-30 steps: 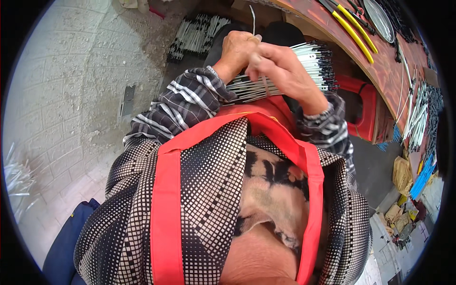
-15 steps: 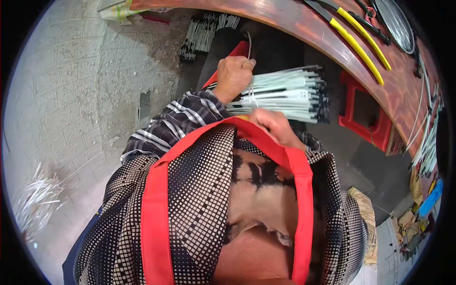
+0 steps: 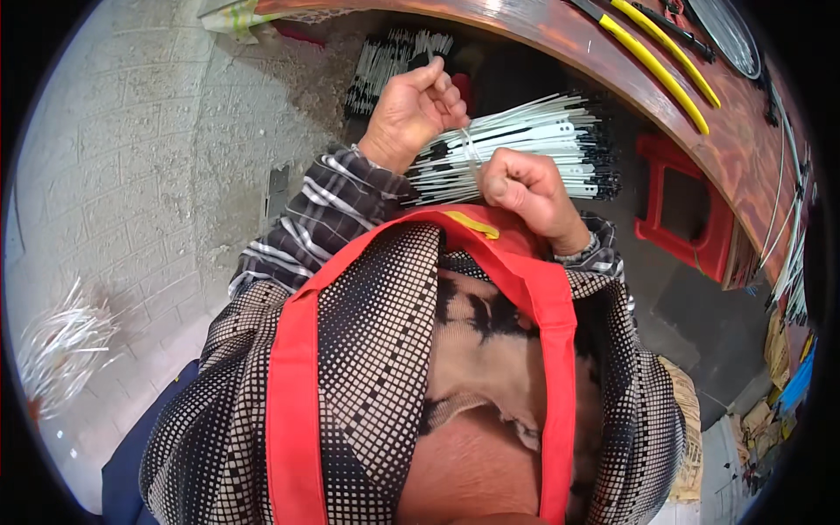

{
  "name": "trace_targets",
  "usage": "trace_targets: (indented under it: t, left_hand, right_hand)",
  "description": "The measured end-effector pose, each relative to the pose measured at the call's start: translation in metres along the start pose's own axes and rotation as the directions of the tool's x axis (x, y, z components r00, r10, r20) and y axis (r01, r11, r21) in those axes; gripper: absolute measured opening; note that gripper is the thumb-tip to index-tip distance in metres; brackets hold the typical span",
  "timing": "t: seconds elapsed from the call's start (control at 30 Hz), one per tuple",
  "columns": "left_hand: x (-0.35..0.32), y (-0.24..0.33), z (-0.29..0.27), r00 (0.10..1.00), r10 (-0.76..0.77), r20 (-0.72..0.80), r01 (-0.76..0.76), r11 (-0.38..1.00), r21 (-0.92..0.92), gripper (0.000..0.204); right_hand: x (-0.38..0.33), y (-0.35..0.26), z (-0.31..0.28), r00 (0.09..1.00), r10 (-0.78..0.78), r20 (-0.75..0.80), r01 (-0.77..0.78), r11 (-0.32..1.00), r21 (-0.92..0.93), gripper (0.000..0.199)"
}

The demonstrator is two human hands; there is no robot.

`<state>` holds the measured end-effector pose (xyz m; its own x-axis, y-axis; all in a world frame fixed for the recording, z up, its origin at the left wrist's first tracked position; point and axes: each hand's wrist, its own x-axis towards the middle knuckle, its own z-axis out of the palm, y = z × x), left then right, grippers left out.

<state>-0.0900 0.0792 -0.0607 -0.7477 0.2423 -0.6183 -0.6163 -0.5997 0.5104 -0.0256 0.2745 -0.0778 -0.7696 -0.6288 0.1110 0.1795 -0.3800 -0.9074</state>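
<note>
A thick bundle of thin white strips with black ends (image 3: 547,140) lies across my lap area, looking like cable ties. A pale tie strand (image 3: 472,147) goes round its middle. My left hand (image 3: 411,114) is closed at the bundle's upper left side, fingers curled and thumb up, with the strand running toward it. My right hand (image 3: 532,192) is a closed fist at the near side of the bundle, where the strand's other end runs in. The fingers hide the strand's ends. A red apron (image 3: 490,232) with a yellow patch is just below the right hand.
A brown tabletop (image 3: 560,44) curves across the far side, bearing yellow-handled cutters (image 3: 656,70). Beneath it stands a red plastic stool (image 3: 687,206). More bundled strips (image 3: 385,70) rest beyond my left hand. Loose white strips (image 3: 66,341) lie at far left.
My left hand has turned palm-up and moved up and left. My right hand has come out from behind the apron strap, moving up and right. The strips look more fanned.
</note>
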Motion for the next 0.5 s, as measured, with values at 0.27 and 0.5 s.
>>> trace_targets:
  t: [0.27, 0.5]
  left_hand:
    - [-0.041, 0.029, -0.023, 0.976, -0.05, 0.213, 0.047, 0.999, 0.02, 0.036]
    - [-0.085, 0.059, -0.044, 0.99, 0.13, 0.046, -0.134, 0.986, 0.095, 0.034]
  right_hand:
    - [0.024, -0.017, 0.026, 0.999, 0.037, 0.004, -0.035, 0.904, 0.426, 0.032]
    - [0.086, -0.003, 0.021, 0.985, 0.051, 0.163, -0.121, 0.882, 0.456, 0.031]
